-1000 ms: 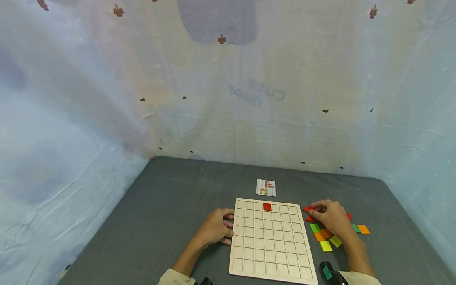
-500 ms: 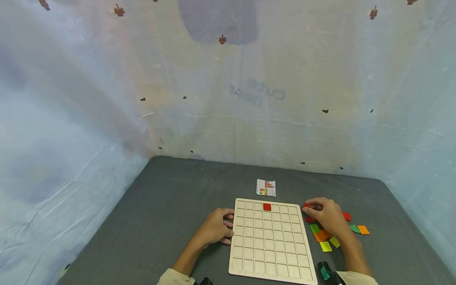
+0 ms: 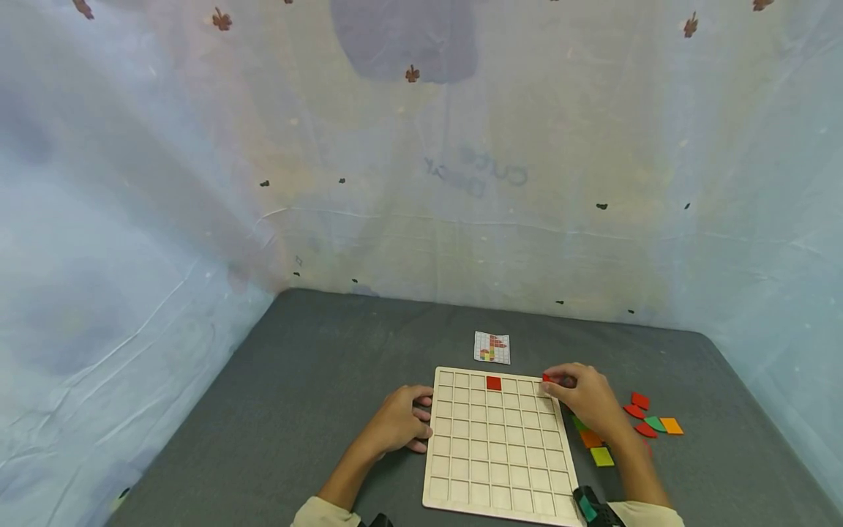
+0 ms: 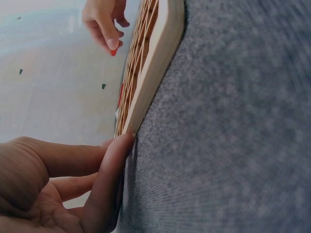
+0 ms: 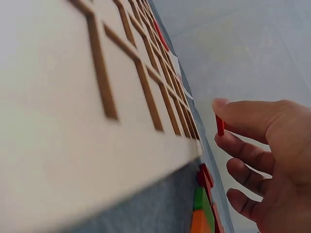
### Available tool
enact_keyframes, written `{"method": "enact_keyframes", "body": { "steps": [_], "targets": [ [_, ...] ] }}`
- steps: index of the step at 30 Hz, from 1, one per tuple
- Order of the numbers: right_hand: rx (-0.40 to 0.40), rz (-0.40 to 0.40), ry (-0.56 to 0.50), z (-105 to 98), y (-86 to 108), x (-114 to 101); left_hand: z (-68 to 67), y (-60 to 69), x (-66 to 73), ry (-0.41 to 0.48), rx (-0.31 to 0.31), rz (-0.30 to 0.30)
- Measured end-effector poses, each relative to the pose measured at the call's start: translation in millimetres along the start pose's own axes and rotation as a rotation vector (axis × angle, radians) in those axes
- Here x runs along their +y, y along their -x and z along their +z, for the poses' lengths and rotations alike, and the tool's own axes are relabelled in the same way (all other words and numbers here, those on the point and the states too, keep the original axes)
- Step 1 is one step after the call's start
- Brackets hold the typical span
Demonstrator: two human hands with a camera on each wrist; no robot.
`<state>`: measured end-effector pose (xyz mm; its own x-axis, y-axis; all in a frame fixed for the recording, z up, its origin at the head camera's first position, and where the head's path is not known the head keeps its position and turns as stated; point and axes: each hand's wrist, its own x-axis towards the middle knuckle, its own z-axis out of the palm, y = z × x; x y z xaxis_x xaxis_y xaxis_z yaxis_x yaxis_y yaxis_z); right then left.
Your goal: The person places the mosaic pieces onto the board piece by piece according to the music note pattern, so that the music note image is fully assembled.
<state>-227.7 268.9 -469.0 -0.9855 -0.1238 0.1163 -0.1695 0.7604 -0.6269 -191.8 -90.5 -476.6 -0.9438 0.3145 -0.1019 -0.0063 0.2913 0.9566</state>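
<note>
My right hand [image 3: 585,399] pinches a small red tile [image 5: 220,125] between thumb and index finger, held on edge just over the far right corner of a wooden grid board [image 3: 497,443]. Its exact outline is hard to tell. The other fingers of that hand curl loosely below. At the board's left side, my left hand [image 3: 397,421] rests on the table with its fingertips touching the edge; in the left wrist view a fingertip [image 4: 127,140] presses against the wooden rim. One red square tile [image 3: 494,383] sits in a cell of the board's top row.
Behind the board lies a small printed card [image 3: 492,348] with a coloured grid pattern. To the right are loose tiles, including a yellow tile [image 3: 602,457], an orange tile [image 3: 672,426], a green tile [image 3: 655,424] and a red tile [image 3: 640,400]. The right forearm covers part of this pile.
My right hand has moved left from the tile pile to the board's far right corner, carrying the red tile. More of the red tiles at right now show. The left hand has stayed put.
</note>
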Motion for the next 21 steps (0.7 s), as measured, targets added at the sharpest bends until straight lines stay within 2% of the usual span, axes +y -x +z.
{"method": "enact_keyframes", "body": {
  "steps": [14, 21],
  "targets": [
    [0.000, -0.016, 0.006, 10.2, -7.7, -24.7, 1.2, -1.5, 1.0, -0.016, 0.006, -0.020],
    [-0.050, -0.018, -0.029, 17.4, -10.0, -29.4, 0.9, 0.3, 1.9, -0.005, 0.007, -0.019]
  ]
}}
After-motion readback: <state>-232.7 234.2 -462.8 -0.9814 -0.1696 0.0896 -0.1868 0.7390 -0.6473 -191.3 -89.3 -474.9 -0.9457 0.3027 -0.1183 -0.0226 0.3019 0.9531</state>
